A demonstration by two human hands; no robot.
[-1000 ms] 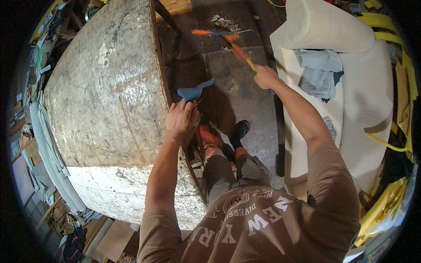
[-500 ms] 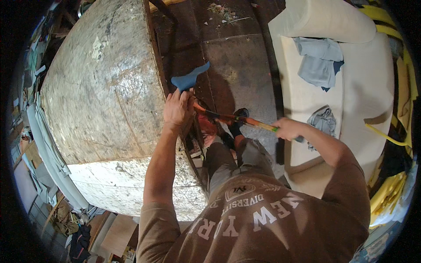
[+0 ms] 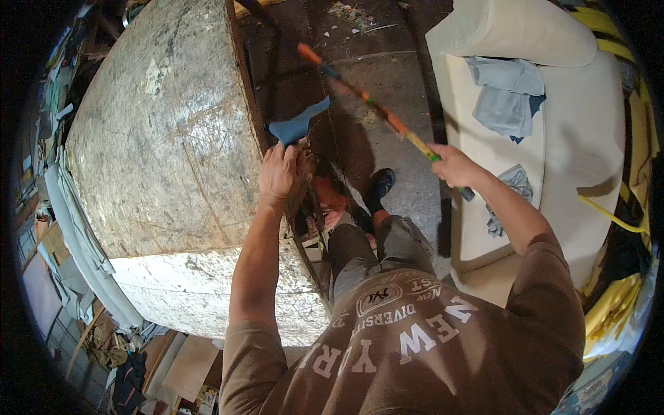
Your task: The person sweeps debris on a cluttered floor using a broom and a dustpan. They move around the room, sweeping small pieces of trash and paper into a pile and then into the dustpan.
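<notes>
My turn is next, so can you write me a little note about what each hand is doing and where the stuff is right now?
Left hand: grips a blue tool at the edge of the big worn table.
Right hand: holds a long orange stick, raised, its tip pointing away over the floor.
Done: cannot tell from this view.
Left: the blue tool is at the table edge, the stick raised beside it, apart.
Nearby: cream sofa with grey cloths on the right.

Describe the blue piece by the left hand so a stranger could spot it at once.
Find the big scuffed whitish worktable filling the left of the view. At its right edge, just above the left hand, sits the blue piece: small, curved, wedge-like, the only solid blue thing there against the dark floor.
</notes>
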